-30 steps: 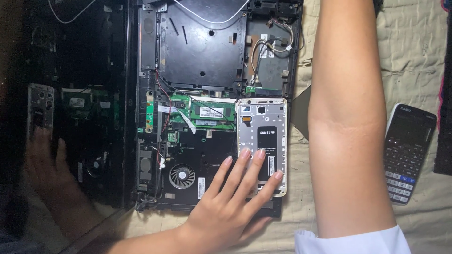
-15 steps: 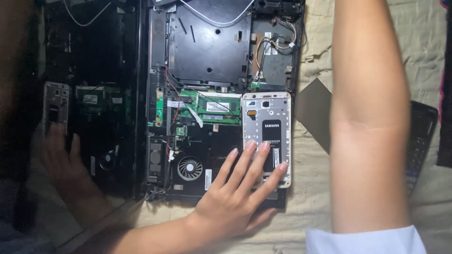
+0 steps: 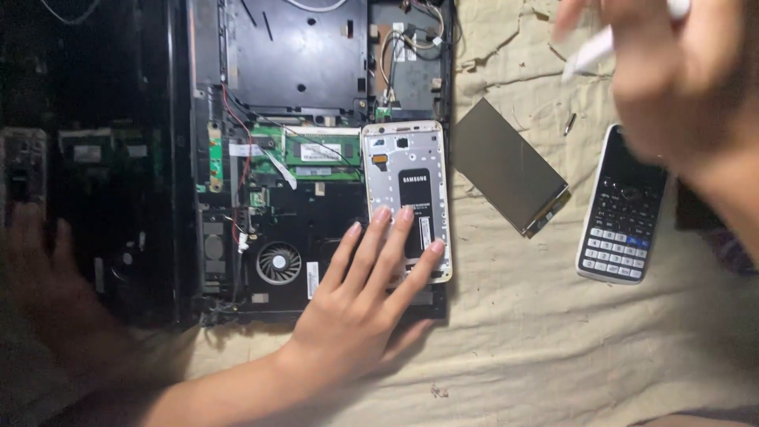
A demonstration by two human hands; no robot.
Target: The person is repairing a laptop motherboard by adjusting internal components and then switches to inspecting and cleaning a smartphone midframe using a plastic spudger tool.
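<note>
phone frame [image 3: 408, 190] long axis vertical, back up, on open laptop [image 3: 300, 95] | L hand [image 3: 360, 308] flat, fingers spread on it | R hand [image 3: 672, 71] raised, blurred, gripping white pen [image 3: 589, 54]

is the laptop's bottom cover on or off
Off: the laptop lies opened, with its fan, green memory board and wires showing.

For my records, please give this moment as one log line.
left hand: fingers flat on opened phone | phone: lying on open laptop | right hand: raised, blurred, holding white tool | calculator: on cloth
</note>
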